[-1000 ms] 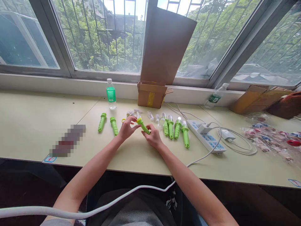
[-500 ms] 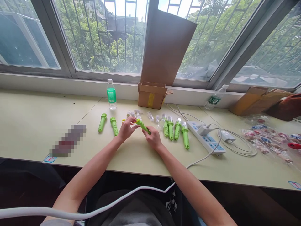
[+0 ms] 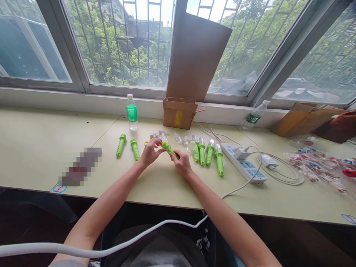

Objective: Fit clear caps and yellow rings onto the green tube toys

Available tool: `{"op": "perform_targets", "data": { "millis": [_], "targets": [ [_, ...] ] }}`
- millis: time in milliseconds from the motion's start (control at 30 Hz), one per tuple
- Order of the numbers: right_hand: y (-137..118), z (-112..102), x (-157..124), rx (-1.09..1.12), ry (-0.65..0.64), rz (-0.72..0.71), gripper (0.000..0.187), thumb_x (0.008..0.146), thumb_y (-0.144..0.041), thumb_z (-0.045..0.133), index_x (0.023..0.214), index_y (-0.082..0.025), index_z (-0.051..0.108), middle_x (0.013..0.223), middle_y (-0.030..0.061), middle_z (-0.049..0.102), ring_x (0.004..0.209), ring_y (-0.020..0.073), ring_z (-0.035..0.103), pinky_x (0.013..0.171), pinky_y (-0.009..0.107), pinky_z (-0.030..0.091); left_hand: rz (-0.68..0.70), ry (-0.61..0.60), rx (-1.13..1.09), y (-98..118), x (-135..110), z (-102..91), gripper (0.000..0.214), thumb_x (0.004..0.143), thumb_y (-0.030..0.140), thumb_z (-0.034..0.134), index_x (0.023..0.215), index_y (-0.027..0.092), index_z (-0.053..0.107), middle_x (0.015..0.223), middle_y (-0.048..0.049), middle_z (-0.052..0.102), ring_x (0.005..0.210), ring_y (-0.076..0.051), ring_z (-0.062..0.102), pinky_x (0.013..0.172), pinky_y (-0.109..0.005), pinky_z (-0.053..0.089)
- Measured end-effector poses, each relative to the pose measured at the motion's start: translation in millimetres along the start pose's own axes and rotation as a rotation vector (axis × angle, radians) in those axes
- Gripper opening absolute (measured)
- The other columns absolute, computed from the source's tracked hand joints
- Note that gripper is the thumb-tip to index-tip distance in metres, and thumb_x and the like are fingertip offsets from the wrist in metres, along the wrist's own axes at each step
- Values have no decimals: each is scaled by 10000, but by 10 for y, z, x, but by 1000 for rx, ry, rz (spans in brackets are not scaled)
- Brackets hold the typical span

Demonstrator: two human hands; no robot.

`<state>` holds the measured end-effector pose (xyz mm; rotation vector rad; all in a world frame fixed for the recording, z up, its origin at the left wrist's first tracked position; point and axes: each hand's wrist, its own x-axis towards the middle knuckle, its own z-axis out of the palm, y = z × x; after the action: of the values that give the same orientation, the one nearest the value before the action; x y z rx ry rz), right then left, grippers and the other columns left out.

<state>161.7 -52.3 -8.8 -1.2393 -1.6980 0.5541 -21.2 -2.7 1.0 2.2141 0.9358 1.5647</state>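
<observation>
Barred windows (image 3: 116,48), cropped at the upper edge, stand behind an open cardboard box (image 3: 178,113). The pale worktop (image 3: 278,200) extends beyond view on either side of the box. A cardboard panel (image 3: 196,55) directly behind the box blocks part of the glass. A white cable (image 3: 133,239), far in front of the box, crosses before the left arm and is cut off at the left edge. Film-wrapped pieces (image 3: 317,165), well right of the box, are hard to tell apart. A power strip (image 3: 243,163), right-front of the box, has sockets partly covered by a plugged-in adapter (image 3: 241,152). A pixelated patch (image 3: 80,167), left-front of the box, conceals an object. A water bottle (image 3: 132,113) stands upright left of the box. In front of the box, the left hand (image 3: 151,152) and right hand (image 3: 181,163), apart from each other, hold one green flashlight-shaped handle (image 3: 168,147): left fingertips pinch its flared end, the right hand clasps and hides its lower end. Four clear-topped handles (image 3: 210,152) lie right-front of the box, two all-green handles (image 3: 120,145) left-front. Clear caps (image 3: 178,138) lie just before the box.
</observation>
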Motion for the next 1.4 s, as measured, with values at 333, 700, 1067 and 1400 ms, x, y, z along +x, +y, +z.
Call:
{"op": "perform_targets", "data": {
  "millis": [333,700,1067,1400],
  "targets": [
    [22,2,-6,123,-18,75,373,856,-518,532,871,-159,632,602,16,584,478,117,464,502,250,364,14,-20,-10,19,21,-25,308,744,370,740,896,193,539,1018,-72,634,917,-178,641,649,-308,586],
    [-43,16,-17,-47,-84,21,336,784,-414,595,1017,-176,554,635,-9,598,456,107,418,487,239,336,17,22,25,32,5,-24,313,736,398,743,872,187,556,970,-69,653,847,-165,651,643,-312,585],
    [-18,21,-13,-9,-12,-53,301,818,-399,570,1000,-166,622,764,33,609,606,140,505,569,250,395,24,25,30,61,14,-6,356,727,408,748,916,190,539,994,-68,645,874,-164,652,652,-303,588],
    [12,2,5,-70,-84,-30,317,871,-413,517,1033,-178,653,733,24,614,611,141,495,576,249,367,-17,-63,-14,-59,12,-19,306,764,344,724,976,202,554,960,-49,650,820,-153,643,670,-324,592]
  ]
}}
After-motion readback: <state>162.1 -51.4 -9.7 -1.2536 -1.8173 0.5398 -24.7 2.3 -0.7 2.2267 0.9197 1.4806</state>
